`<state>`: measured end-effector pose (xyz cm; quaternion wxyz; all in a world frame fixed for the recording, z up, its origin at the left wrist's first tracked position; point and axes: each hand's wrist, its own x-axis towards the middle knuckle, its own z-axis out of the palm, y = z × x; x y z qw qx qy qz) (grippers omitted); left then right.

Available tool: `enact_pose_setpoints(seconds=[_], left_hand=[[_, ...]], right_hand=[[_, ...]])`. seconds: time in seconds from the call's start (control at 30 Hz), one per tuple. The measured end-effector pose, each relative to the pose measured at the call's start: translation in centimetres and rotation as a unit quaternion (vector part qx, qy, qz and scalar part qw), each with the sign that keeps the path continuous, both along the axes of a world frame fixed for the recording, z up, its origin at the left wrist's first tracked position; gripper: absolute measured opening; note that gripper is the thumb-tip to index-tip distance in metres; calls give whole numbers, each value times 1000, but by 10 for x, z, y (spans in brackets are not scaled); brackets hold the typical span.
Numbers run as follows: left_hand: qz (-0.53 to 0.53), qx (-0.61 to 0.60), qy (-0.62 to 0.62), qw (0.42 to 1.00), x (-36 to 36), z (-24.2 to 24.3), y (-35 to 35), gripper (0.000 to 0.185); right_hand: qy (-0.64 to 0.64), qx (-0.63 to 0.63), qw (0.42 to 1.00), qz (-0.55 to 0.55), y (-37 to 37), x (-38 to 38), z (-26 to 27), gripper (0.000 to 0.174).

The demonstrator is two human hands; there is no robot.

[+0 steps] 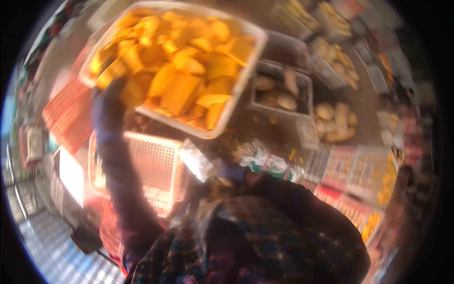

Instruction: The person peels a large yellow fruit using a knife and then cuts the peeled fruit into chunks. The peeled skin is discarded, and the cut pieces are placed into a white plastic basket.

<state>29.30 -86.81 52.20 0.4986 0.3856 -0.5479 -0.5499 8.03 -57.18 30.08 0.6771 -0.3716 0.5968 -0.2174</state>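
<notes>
A large pale plastic crate is filled with cut orange chunks, which look like pumpkin. My left hand, in a dark bluish glove, reaches to the crate's left edge, against a chunk; blur hides whether its fingers grip it. My right hand, gloved too, is low in front of my body and holds the handle end of a wide-bladed cleaver. The shiny blade points up and left, over the right edge of an orange perforated basket.
Red crates stand at the left. Right of the pale crate, a dark crate holds large roundish produce. Farther right are heaped pale produce and printed cartons. A silvery and green bundle lies beyond my right hand.
</notes>
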Motion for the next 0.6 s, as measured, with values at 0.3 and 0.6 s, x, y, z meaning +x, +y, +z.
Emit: enact_pose_setpoints(seconds=[0.3, 0.6], left_hand=[[-122, 185, -63, 973, 75, -113, 149, 30], [-193, 225, -60, 953, 23, -106, 198, 25]], right_hand=[[61, -8, 995, -77, 9, 32, -9, 17], [72, -22, 985, -153, 36, 53, 4, 19]])
